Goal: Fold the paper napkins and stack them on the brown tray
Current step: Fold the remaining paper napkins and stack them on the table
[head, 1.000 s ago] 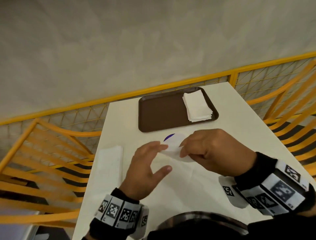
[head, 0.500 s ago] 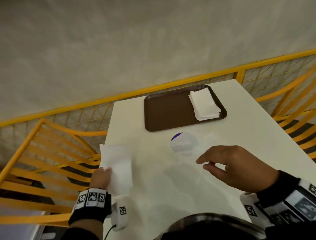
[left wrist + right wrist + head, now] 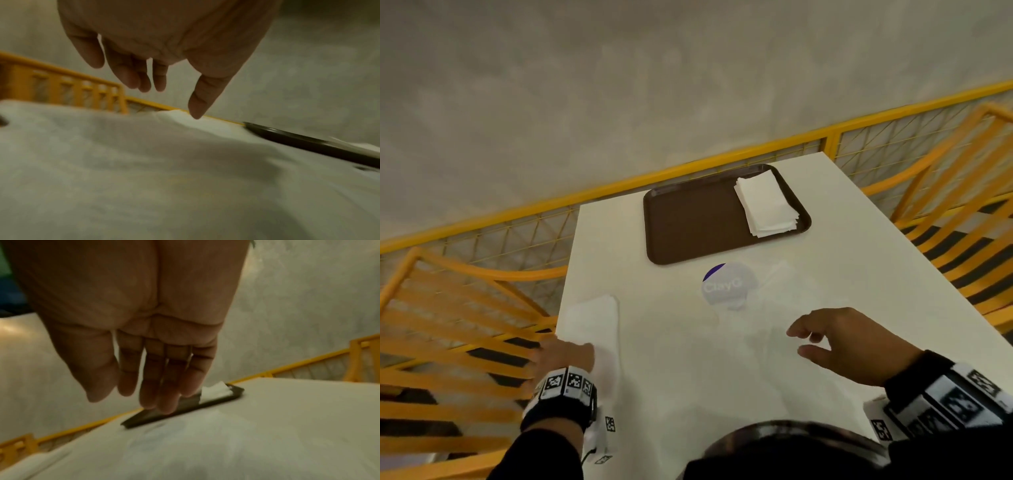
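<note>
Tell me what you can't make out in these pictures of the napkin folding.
- Left hand, head view: motion blur hides whether it touches the loose napkins; the left wrist view shows the fingers hanging above white paper.
- Stack of folded napkins on the brown tray: the count is too small to tell.
- Round label, head view: print is blurred.
- Brown tray, right wrist view: partly hidden behind the right hand.

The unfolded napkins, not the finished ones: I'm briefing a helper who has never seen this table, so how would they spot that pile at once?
Start at the white table with the brown tray at its far end. Come to the near left edge, where the left hand reaches. The unfolded napkins lie there flat on the bare tabletop, unlike the folded stack, which sits on the tray's right side.
</note>
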